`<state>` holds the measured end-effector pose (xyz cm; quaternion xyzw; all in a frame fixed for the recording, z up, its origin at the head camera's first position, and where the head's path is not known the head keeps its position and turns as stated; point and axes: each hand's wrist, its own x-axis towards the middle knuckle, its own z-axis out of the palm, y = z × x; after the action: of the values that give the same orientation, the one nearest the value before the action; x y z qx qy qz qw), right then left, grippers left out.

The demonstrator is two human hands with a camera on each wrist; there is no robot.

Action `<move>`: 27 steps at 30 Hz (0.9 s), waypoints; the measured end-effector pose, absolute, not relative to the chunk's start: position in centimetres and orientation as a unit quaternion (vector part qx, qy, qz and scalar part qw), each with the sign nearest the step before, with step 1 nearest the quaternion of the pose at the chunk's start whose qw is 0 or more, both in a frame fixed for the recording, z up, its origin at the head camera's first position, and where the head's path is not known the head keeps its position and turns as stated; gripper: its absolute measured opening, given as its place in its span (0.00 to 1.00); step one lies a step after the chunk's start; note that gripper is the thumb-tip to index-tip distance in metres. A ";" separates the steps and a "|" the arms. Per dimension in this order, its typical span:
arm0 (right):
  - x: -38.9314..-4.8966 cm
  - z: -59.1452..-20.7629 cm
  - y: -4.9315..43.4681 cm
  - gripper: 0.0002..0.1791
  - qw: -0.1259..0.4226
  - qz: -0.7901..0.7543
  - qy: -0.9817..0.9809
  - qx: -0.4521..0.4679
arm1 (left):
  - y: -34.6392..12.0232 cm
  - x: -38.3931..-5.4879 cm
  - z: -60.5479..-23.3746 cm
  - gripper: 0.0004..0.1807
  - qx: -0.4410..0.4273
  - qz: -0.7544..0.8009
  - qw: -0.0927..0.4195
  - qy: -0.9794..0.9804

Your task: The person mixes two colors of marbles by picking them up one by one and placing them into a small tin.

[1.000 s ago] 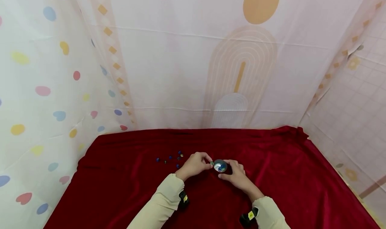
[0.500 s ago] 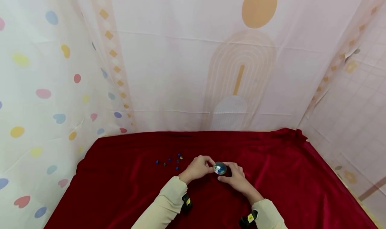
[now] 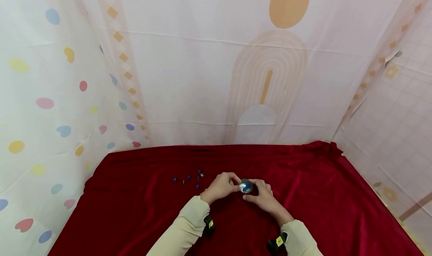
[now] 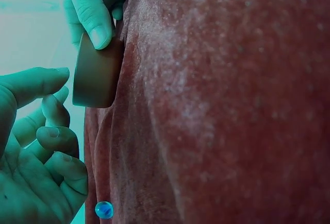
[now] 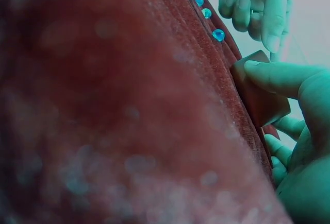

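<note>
My right hand [image 3: 264,196] grips the small bowl [image 3: 246,186] just below and right of the centre of the head frame, the thumb pressed against its side. The bowl's mouth faces up towards me, its inside shiny, with blue shapes showing in it; in the wrist views its outer wall looks smooth and brown. It sits close against the red cloth [image 3: 135,211], though I can't tell whether it rests on it.

My left hand [image 3: 222,186] is at the bowl's left rim, thumb and forefinger narrowed towards each other and the other fingers loosely curled. I can't tell whether anything is between those fingertips.

Several small marbles [image 3: 197,186], mostly blue, lie scattered on the cloth to the left of my left hand in the head frame. Pale sleeves [image 3: 183,226] cover my forearms, with a black device [image 3: 208,226] at each wrist. Across the upper frame hangs a pale curtain [image 3: 189,80] printed with arches; coloured spots dot the one at far left.
</note>
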<state>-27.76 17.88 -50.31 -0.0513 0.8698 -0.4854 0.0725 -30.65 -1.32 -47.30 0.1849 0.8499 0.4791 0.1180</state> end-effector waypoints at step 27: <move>-27.6 -50.4 17.9 0.33 0.062 -0.471 0.878 -0.053 | -8.3 -30.8 -47.9 0.08 0.110 0.496 0.080 0.858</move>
<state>-27.62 17.90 -50.35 -0.0531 0.8782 -0.4713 0.0624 -30.76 -8.34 -47.88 0.1096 0.8579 0.4955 0.0805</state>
